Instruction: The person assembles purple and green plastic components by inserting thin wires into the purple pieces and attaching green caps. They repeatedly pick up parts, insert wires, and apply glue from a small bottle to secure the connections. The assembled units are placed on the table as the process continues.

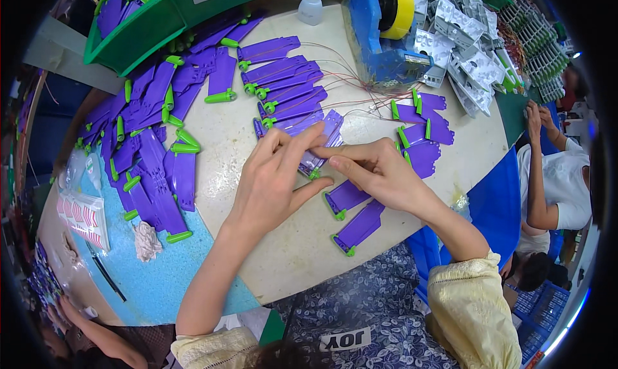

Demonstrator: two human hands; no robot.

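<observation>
In front of me, a purple plastic wing-shaped piece with a green end lies between my hands. My left hand steadies it, fingers on its near part and the thumb reaching toward the green end. Thumb and forefinger of my right hand come together at the piece's right edge; anything small between them is hidden. Beyond my fingers, similar purple pieces with thin reddish wires lie in a row. Under and beside my right wrist are more purple pieces with green ends.
Many purple pieces are heaped at the left, beside a green bin. A blue tape dispenser with yellow tape and silvery-grey housings stand far right. A squeeze bottle stands at the back. A co-worker sits at the right.
</observation>
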